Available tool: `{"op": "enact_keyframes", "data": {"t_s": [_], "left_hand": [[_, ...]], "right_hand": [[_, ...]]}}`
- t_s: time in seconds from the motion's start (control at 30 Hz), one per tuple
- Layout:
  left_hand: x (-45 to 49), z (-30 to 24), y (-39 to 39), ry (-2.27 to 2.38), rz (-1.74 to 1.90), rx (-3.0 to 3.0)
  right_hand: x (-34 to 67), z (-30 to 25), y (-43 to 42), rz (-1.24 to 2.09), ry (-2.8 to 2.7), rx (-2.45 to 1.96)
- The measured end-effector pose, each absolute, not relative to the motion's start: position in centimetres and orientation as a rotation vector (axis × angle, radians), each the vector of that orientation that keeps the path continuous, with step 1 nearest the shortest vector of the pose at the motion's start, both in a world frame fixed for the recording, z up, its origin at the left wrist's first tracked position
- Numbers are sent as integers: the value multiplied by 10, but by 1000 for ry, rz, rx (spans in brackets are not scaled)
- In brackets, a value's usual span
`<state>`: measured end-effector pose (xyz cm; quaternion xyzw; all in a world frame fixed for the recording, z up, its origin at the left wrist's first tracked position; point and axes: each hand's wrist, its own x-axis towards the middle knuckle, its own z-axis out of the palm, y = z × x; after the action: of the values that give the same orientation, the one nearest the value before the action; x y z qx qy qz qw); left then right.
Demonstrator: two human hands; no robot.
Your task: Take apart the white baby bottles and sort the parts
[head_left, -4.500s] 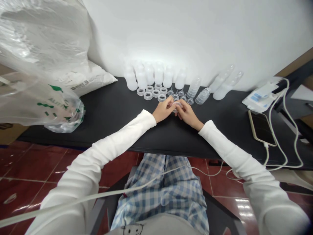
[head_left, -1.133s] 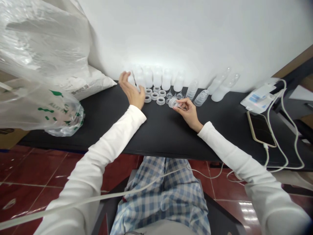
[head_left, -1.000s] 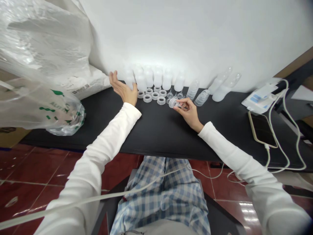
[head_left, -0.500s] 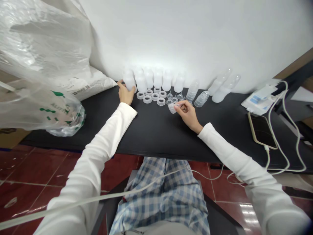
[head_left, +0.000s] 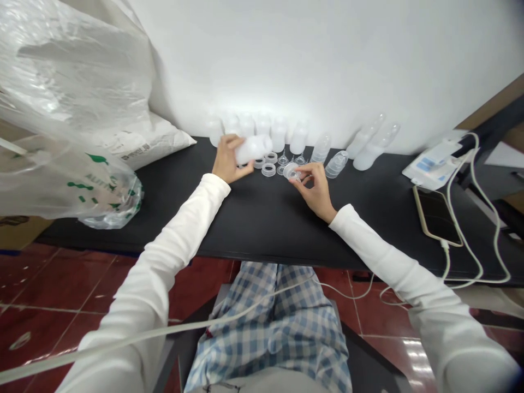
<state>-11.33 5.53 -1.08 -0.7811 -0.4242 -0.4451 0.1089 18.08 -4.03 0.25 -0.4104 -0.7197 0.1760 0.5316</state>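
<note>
My left hand (head_left: 230,159) is wrapped round a frosted white baby bottle (head_left: 254,149), tilted on its side with its neck toward the right, above the table. My right hand (head_left: 314,187) pinches a clear screw ring (head_left: 292,171), which seems to have a teat in it. Between the hands, several loose screw rings (head_left: 269,170) lie on the table, partly covered by the held bottle. Clear teats (head_left: 283,159) sit close behind the right hand's ring. A row of upright white bottles (head_left: 279,135) stands along the wall.
Clear caps (head_left: 337,164) and capped bottles (head_left: 375,147) are right of my right hand. Farther right lie a phone (head_left: 438,215) on a cable and a white-blue packet (head_left: 433,166). Plastic bags (head_left: 106,185) and a white sack (head_left: 153,139) fill the left side of the black table (head_left: 262,229).
My left hand has moved right from the row's left end, lifting a bottle and tipping it sideways. My right hand has turned the ring so its opening shows more.
</note>
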Motion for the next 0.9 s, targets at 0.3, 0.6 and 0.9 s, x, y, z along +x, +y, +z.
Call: {"op": "enact_keyframes", "data": {"t_s": [0.3, 0.6, 0.9], "left_hand": [[-89, -3, 33, -871, -1017, -2632], [-84, 5, 27, -851, -889, -2645], [-88, 5, 26, -804, -848, -2709]], "right_hand": [[185, -11, -27, 561, -1553, -916], [186, -10, -23, 762, -1620, -885], [193, -3, -25, 742, -1737, -819]]}}
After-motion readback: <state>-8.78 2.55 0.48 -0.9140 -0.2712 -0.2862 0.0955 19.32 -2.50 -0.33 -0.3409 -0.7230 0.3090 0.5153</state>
